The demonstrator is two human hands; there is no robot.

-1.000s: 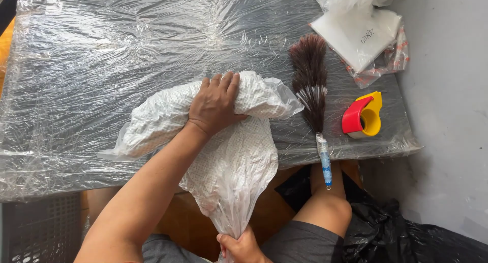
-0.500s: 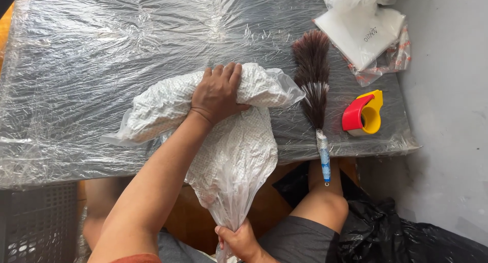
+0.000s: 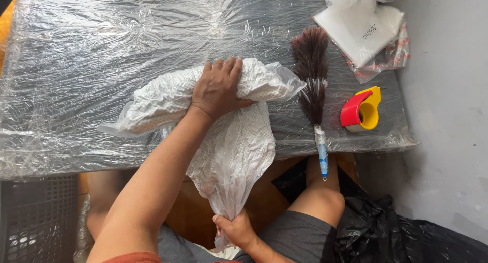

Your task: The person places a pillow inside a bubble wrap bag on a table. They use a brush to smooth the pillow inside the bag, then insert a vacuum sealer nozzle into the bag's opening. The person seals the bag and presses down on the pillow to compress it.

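Note:
A clear plastic bag stuffed with white textured fabric (image 3: pixel 239 146) lies over the near edge of the plastic-wrapped table (image 3: pixel 101 49), with its lower part hanging down toward my lap. My left hand (image 3: pixel 217 87) presses flat on the bag's upper bulge on the tabletop, fingers curled over it. Below the table edge, my right hand (image 3: pixel 235 231) grips the bag's gathered neck tightly.
A brown feather duster (image 3: pixel 311 75) with a blue handle lies right of the bag, its handle overhanging the edge. A red and yellow tape dispenser (image 3: pixel 362 109) sits further right. Bagged white items (image 3: pixel 363 29) are at the far right corner. A grey crate (image 3: pixel 35 217) and a black bag (image 3: pixel 406 237) sit on the floor.
My left hand stays pressed on the bag and my right hand keeps its grip on the neck. The bag has barely shifted; mostly the view moved.

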